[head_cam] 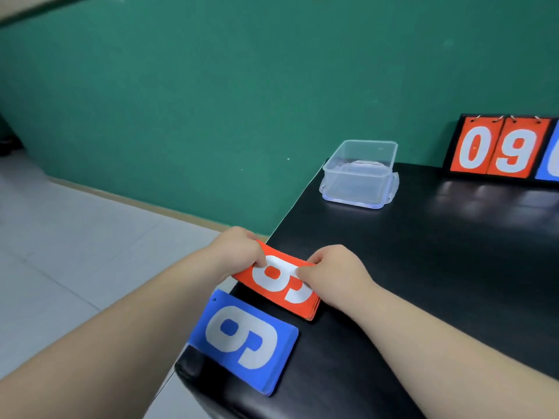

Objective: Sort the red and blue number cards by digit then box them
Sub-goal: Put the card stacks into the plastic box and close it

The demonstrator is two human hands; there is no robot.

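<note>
Both hands pinch the red stack point(272, 287): left hand point(242, 249) at its far corner, right hand point(329, 270) on its right side, thumbs on the top 9. I see it at the table's point(423, 252) left edge. The blue stack point(245, 340) lies just beside it, nearer me, overhanging that edge. The box point(360, 173) stands open well beyond, with dark tabletop between, and a scoreboard point(502, 149) is at the far right.
</note>
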